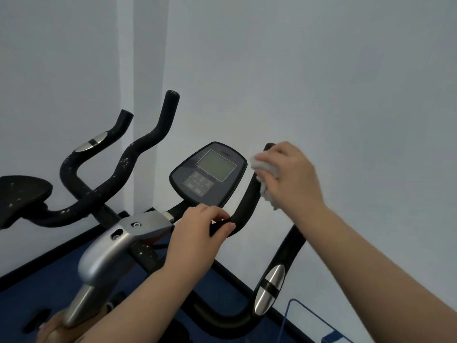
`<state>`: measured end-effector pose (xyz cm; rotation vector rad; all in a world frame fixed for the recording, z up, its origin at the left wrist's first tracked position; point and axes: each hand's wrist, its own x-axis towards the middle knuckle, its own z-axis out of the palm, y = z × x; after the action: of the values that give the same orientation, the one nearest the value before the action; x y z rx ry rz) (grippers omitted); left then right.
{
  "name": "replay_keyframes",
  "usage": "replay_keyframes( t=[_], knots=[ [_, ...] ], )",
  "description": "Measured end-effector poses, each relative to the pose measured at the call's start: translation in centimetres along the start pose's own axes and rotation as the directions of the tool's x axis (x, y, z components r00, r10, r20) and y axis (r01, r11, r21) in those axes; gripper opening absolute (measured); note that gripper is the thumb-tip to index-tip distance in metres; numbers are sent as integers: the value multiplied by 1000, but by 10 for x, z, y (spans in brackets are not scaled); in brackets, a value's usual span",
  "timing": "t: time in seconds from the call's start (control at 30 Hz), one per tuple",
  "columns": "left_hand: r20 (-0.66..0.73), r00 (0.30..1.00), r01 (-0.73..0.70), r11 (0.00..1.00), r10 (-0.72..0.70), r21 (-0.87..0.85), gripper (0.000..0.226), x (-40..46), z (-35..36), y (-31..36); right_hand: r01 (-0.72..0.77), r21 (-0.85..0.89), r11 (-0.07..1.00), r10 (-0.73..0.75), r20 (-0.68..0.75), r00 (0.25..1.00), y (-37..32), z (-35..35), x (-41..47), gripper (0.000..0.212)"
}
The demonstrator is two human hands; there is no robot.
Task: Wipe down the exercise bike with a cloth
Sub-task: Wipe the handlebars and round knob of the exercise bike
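The exercise bike (138, 227) fills the lower left, with black foam handlebars, a silver stem and a console (210, 174) with a grey screen. My left hand (197, 231) grips the inner right handlebar (247, 201) just below the console. My right hand (289, 172) holds a white cloth (265, 174) wrapped against the upper end of that same bar. The bar's tip shows just above my fingers. An outer right handlebar (284, 258) with a silver pulse sensor curves down below my right forearm.
The left handlebars (138, 152), speckled with white flecks, rise on the left. A black pad (22, 191) sits at the far left. White walls stand close behind. Blue flooring (222, 276) with a black skirting strip lies below. A blue-edged clear object (319, 325) sits at bottom right.
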<state>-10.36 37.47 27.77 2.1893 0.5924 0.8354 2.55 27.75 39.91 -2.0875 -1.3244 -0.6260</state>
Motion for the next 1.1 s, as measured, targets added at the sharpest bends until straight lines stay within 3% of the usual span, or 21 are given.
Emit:
replay_keyframes(
  t=[0.07, 0.2, 0.3, 0.37, 0.43, 0.5, 0.57, 0.67, 0.8, 0.9, 1.0, 1.1],
  knots=[
    [2, 1000, -3, 1000, 3, 5, 15, 0, 0, 0, 18, -91, 996, -11, 78, 997, -1, 23, -21, 17],
    [7, 1000, -12, 1000, 12, 9, 15, 0, 1, -2, -172, -35, 985, 175, 284, 943, 6, 21, -25, 15],
    [4, 1000, -11, 1000, 11, -1, 14, 0, 1, -3, -100, -4, 995, 100, 82, 992, 7, 11, -13, 17],
    [1, 1000, -5, 1000, 5, -4, 14, 0, 1, -3, -66, -65, 996, 69, 45, 997, 1, 18, -22, 19],
    [2, 1000, -5, 1000, 5, 0, 14, 0, 0, -3, -152, -66, 986, 160, 124, 979, -3, 32, -38, 19],
    [11, 1000, 0, 1000, 0, -11, 13, 0, -1, -2, -322, 58, 945, 297, 263, 918, 0, 27, -39, 17],
    [33, 999, 18, 999, -17, -35, 14, 0, -4, 0, -405, 155, 901, 324, 379, 867, 5, 15, -33, 13],
    [67, 996, 58, 998, -56, -37, 17, -6, -14, -2, -380, 127, 916, 358, 166, 919, 2, 16, -37, 13],
    [62, 994, 86, 996, -88, 31, 27, -25, -34, -12, -436, 125, 891, 438, 16, 899, -23, 48, -73, 22],
    [30, 991, 128, 988, -131, 88, 32, -42, -46, -17, -363, 150, 920, 360, 49, 932, -47, 61, -95, 19],
    [11, 985, 171, 976, -174, 131, 34, -58, -55, -21, -207, 171, 963, 170, 210, 963, -55, 57, -97, 14],
    [-8, 984, 179, 972, -179, 151, 34, -70, -60, -23, -209, 183, 961, 171, 203, 964, -39, 43, -79, 14]
  ],
)
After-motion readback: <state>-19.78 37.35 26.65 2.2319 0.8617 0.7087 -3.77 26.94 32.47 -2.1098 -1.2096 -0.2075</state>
